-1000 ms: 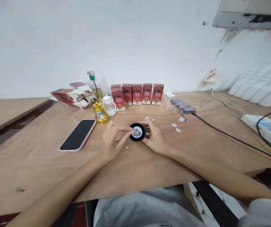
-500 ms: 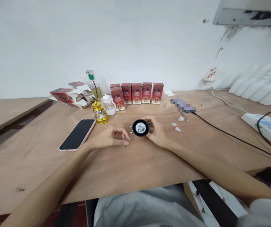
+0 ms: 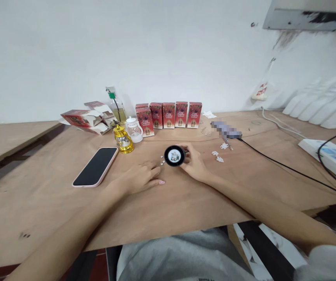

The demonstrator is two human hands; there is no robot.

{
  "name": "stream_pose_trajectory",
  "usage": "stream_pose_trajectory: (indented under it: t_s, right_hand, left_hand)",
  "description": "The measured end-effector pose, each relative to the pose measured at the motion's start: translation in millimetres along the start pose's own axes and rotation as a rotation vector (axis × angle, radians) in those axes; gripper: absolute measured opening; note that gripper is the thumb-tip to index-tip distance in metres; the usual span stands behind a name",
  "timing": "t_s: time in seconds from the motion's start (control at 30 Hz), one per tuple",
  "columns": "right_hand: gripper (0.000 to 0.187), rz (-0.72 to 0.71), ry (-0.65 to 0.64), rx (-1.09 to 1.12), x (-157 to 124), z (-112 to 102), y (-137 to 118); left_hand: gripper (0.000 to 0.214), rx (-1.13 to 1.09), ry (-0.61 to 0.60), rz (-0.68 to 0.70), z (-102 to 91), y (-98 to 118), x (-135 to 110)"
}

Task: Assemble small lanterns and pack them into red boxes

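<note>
My right hand is closed around a small black lantern, holding it so its round underside faces me. Inside the black rim is a white round base with silvery metal parts in its middle. My left hand rests low on the tabletop to the left, its fingers curled down and the thumb stretched out to the right. Whatever lies under those fingertips is hidden. Between the hands, beside the lantern, are several tiny light button-like discs.
A phone lies left of my left hand. Behind it stand a gold lantern, a white lantern and a pump bottle. Several red boxes line the wall. White tabs, a cable and a power strip lie right.
My left hand has lowered onto the table and shifted slightly right, covering the small shiny disc that lay near its thumb. My right hand keeps the lantern in nearly the same place.
</note>
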State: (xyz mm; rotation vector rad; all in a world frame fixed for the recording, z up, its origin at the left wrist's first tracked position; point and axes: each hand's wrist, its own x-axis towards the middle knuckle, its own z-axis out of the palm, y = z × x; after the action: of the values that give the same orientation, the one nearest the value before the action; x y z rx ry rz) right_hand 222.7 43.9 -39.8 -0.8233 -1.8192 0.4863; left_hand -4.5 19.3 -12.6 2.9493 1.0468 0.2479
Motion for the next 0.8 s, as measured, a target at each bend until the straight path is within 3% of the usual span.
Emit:
stream_pose_trajectory:
  t_s: [0.17, 0.33, 0.43, 0.63, 0.8]
  right_hand:
    - [0.040, 0.064, 0.014, 0.042, 0.4, 0.9, 2.9]
    - [0.041, 0.072, 0.016, 0.059, 0.5, 1.4, 4.6]
    - [0.041, 0.068, 0.008, 0.054, 0.0, 1.1, 4.0]
    - [0.041, 0.019, -0.030, 0.003, -0.9, 0.0, 0.2]
    - [0.043, -0.036, -0.061, -0.038, -2.7, 1.4, -2.4]
  left_hand:
    - [0.035, 0.353, -0.017, 0.030, 12.2, 4.5, 0.9]
    - [0.025, 0.489, 0.012, 0.042, 13.7, 6.6, 3.4]
    - [0.027, 0.491, 0.167, 0.060, 9.5, 5.5, 5.6]
    - [0.030, 0.323, 0.631, 0.027, -7.0, 10.3, 3.3]
    - [0.012, 0.248, 0.724, 0.076, -13.1, 26.4, -2.6]
